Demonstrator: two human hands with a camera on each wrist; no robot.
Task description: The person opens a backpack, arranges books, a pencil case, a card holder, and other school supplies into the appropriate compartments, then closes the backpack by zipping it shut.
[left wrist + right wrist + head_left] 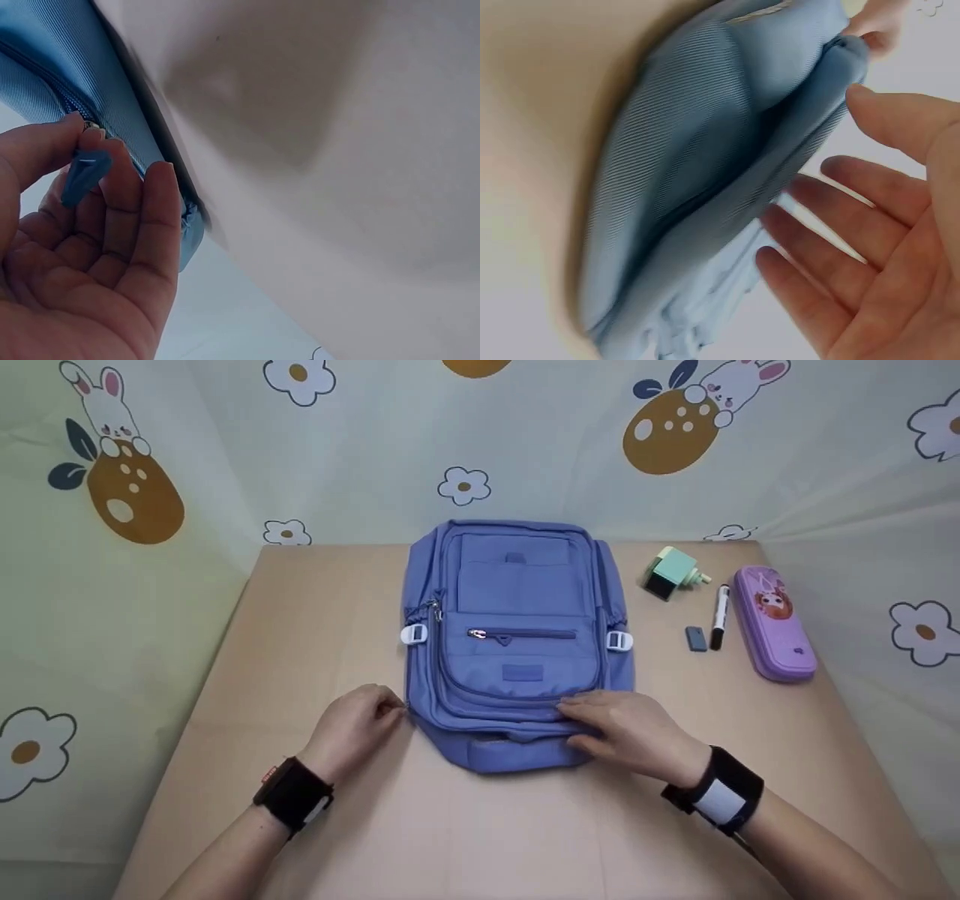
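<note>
A blue backpack (517,585) lies on its back on the table, its front pockets facing up. At its lower left edge my left hand (360,727) pinches a zipper pull (88,127) between thumb and forefinger; a blue tab (86,176) dangles from it in the left wrist view. My right hand (626,731) rests with extended fingers on the lower right of the backpack. The right wrist view shows those fingers (832,225) spread along the bag's folded edge (727,202), curled round nothing.
Right of the backpack lie a mint-green bottle-like item (675,572), a black-and-white marker (720,617), a small grey-blue block (696,638) and a purple pencil case (776,626). A patterned curtain (390,442) encloses the table (315,622) at the back and sides.
</note>
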